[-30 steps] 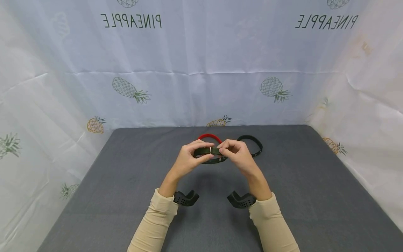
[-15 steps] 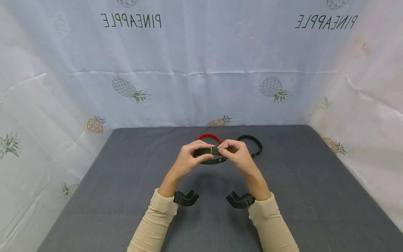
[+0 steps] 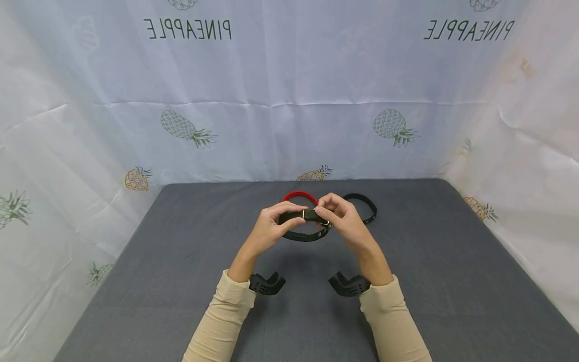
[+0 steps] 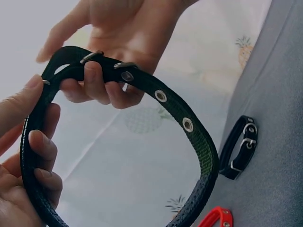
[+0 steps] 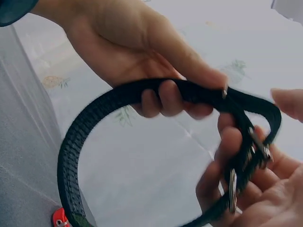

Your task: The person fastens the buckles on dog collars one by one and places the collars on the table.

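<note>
Both hands hold a dark green dog collar (image 3: 307, 237) above the table. My left hand (image 3: 270, 224) grips the strap, its thumb at the metal keeper loop (image 5: 225, 91) and its fingers curled round the band. On the right, my right hand (image 3: 345, 222) holds the collar beside the buckle (image 4: 92, 56), fingertips through the ring of the band and pressed to its inner side. Between keeper and buckle the strap bulges into a small loop (image 5: 272, 113). A D-ring (image 4: 124, 65) and metal eyelets (image 4: 161, 96) sit further along the band.
On the grey table (image 3: 190, 281), a red collar (image 3: 299, 194) lies behind the hands and a black collar (image 3: 373, 207) with metal fittings lies to their right. A pineapple-print curtain (image 3: 289, 141) stands behind the table. Each wrist carries a black camera mount (image 3: 267, 284).
My right hand has shifted slightly up and to the right. The collar's near side hangs lower, and its buckle now shows below the right fingers. My left hand has barely moved.
</note>
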{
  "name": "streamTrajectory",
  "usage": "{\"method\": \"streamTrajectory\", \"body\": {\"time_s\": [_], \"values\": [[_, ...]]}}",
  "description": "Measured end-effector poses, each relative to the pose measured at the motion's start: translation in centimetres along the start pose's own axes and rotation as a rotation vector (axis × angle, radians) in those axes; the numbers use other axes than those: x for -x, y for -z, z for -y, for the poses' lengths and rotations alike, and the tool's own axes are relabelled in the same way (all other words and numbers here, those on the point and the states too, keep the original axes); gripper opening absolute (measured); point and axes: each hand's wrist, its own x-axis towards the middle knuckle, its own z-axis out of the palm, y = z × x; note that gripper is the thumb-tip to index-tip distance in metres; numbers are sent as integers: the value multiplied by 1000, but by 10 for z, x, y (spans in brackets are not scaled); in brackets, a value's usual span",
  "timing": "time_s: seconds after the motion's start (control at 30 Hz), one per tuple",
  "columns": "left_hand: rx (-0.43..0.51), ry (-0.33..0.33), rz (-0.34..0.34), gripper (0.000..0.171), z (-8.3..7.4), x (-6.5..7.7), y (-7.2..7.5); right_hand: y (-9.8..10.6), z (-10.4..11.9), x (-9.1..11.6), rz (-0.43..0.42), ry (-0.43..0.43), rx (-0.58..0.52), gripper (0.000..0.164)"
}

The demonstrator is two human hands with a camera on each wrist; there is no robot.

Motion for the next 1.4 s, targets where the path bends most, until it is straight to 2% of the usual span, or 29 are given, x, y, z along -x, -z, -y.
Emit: {"method": "streamTrajectory", "body": {"time_s": [0.03,0.27,0.37,0.83,1.4], "values": [[10,5,-3,29,0,0,0,2,0,0,12,-14,-5,5],[67,33,-13,30,-2,0,0,13,-2,0,159,-60,8,29],[77,37,-21,30,-2,0,1,14,-2,-1,192,-77,13,36],[94,55,-16,29,-4,1,1,10,-2,-1,181,-74,-11,28],[80,71,-4,26,-4,0,0,6,-3,-1,129,-9,49,18]]}}
